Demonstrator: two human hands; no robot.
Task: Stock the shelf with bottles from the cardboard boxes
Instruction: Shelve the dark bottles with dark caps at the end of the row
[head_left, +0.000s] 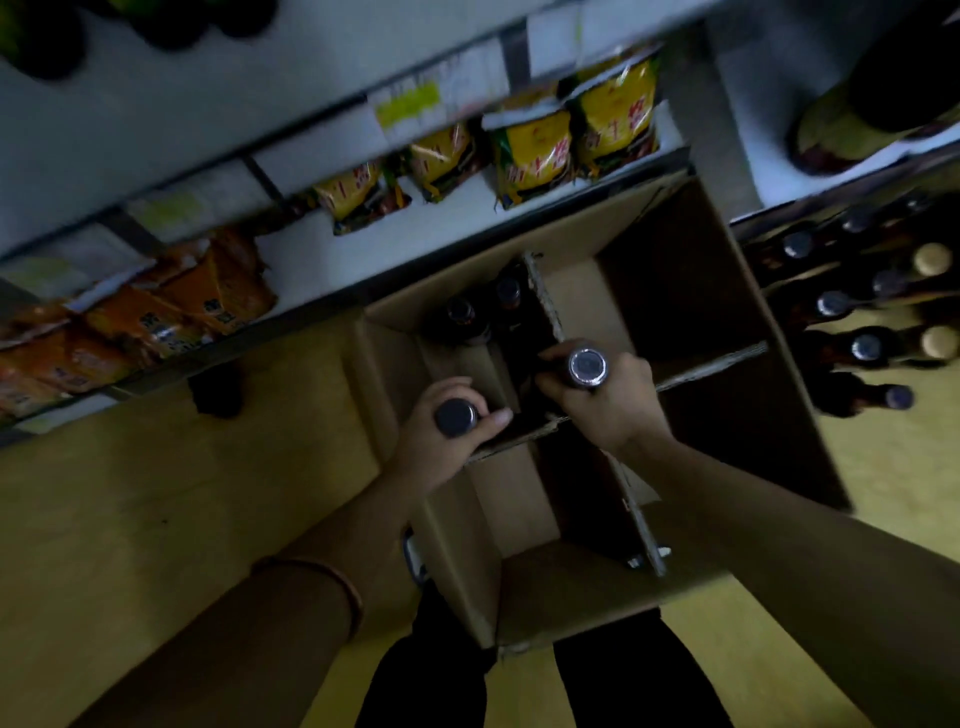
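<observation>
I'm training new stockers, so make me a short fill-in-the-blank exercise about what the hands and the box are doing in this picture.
1. Each hand grips a bottle by its ____.
2. The left hand and right hand are above an open ____ box.
3. The packets on the shelf behind the box are mainly ____.

Missing words: neck; cardboard; yellow

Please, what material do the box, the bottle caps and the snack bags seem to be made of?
Open brown cardboard box: corrugated card, matt; the divider edges look torn and fluted.
Round grey bottle cap in the right hand: probably metal, for it shines.
Yellow snack bags: glossy plastic film, it seems, crinkled with highlights.
</observation>
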